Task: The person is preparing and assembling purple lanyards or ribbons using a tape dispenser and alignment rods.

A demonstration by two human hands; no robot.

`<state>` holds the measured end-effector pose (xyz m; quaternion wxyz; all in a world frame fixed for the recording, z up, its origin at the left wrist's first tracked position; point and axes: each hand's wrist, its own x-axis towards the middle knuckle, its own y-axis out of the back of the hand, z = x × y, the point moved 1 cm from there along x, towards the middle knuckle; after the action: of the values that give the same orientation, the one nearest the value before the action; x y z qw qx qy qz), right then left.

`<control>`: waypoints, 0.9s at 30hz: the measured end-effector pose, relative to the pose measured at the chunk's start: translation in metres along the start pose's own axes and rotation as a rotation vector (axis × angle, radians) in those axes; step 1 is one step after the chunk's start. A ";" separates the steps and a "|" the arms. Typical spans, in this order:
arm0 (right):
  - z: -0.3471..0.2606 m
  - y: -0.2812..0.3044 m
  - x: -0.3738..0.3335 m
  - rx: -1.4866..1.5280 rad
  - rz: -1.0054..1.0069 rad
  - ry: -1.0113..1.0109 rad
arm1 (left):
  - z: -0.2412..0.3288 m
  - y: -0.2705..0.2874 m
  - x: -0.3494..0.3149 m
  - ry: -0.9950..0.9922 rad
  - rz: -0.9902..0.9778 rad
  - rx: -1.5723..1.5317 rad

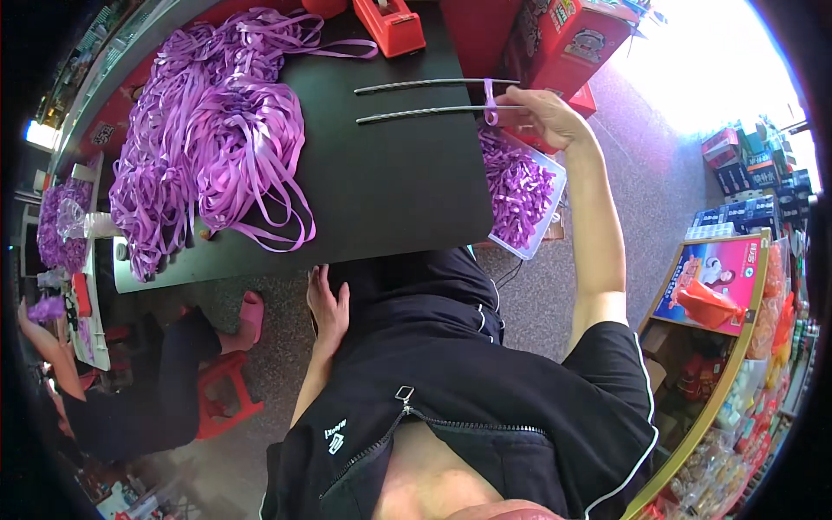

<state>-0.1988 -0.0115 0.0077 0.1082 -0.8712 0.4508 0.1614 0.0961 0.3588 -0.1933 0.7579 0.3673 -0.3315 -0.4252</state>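
Two parallel metal rods (416, 113), twisted toward their left ends, stick out over the dark tabletop (390, 191). A short purple ribbon loop (490, 102) goes around both rods near their right ends. My right hand (550, 120) is there, its fingers closed at the ribbon; the exact grip is partly hidden. Below that hand, a clear plastic bin (555, 186) holds many short purple ribbon pieces (517, 192). My left hand (328, 305) rests on my thigh by the table's near edge, empty, with fingers extended. Long purple ribbons (247, 147) lie heaped over the table's left side.
A red tape dispenser (394, 30) stands at the table's far edge. At left, another person (147, 390) sits near a red stool (227, 394), one hand by purple ribbon. Red boxes (576, 39) stand far right; a goods-filled display case (706, 329) is at right.
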 end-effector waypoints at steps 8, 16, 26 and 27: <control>0.011 -0.003 0.012 0.297 -0.159 -0.098 | 0.014 0.005 0.007 0.039 -0.102 0.114; -0.013 0.011 0.006 -0.127 -0.055 -0.142 | 0.011 0.005 0.007 0.051 -0.089 0.118; -0.032 -0.008 0.025 -0.189 -0.134 0.041 | -0.003 -0.013 0.009 0.093 -0.127 0.178; -0.033 -0.004 0.025 -0.165 -0.080 0.009 | -0.003 -0.011 0.010 0.076 -0.150 0.191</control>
<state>-0.1763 -0.0391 0.0285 0.0402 -0.8952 0.4013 0.1897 0.0987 0.3465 -0.2017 0.6973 0.4775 -0.3133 -0.4331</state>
